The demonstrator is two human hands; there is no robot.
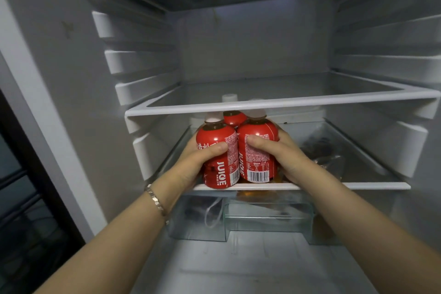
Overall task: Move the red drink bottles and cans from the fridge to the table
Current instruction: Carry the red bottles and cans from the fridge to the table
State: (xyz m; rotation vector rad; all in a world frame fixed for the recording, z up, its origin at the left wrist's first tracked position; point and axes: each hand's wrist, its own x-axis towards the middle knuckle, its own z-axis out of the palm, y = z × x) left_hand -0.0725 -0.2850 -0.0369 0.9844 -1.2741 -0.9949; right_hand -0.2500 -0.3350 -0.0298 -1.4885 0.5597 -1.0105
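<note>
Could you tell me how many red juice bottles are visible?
3: left bottle in the left hand, right bottle in the right hand, back bottle behind them; others may be hidden.

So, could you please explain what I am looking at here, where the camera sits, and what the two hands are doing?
No machine here: a person's bare hands, filmed by one wide-angle camera worn on the head, looking into an open fridge. The left hand, bracelet at its wrist, grips the left juice bottle; the right hand grips the right juice bottle. Both red bottles are at the front edge of the glass shelf. A third bottle stands behind them, partly hidden by the upper shelf. A dark bag lies further right.
</note>
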